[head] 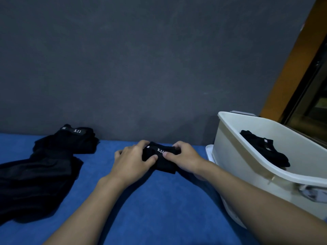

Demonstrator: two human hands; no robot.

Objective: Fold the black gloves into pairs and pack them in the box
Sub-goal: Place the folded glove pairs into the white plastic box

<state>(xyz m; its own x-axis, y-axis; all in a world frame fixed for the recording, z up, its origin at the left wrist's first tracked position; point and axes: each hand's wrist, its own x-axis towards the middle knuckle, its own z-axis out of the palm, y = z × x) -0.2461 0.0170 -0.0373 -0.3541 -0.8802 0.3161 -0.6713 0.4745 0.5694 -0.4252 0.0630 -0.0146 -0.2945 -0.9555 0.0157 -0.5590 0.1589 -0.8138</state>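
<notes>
A folded bundle of black gloves with a white "5.11" label lies on the blue surface at the centre. My left hand grips its left side, thumb on top. My right hand grips its right side, thumb pressing near the label. A pile of loose black gloves spreads across the left, one at the back showing a "5.11" label. The white box stands at the right, tilted toward me, with a folded black pair inside.
A dark grey wall rises right behind the blue surface. A white lid lies under the box. An orange-brown frame and a dark window are at the far right.
</notes>
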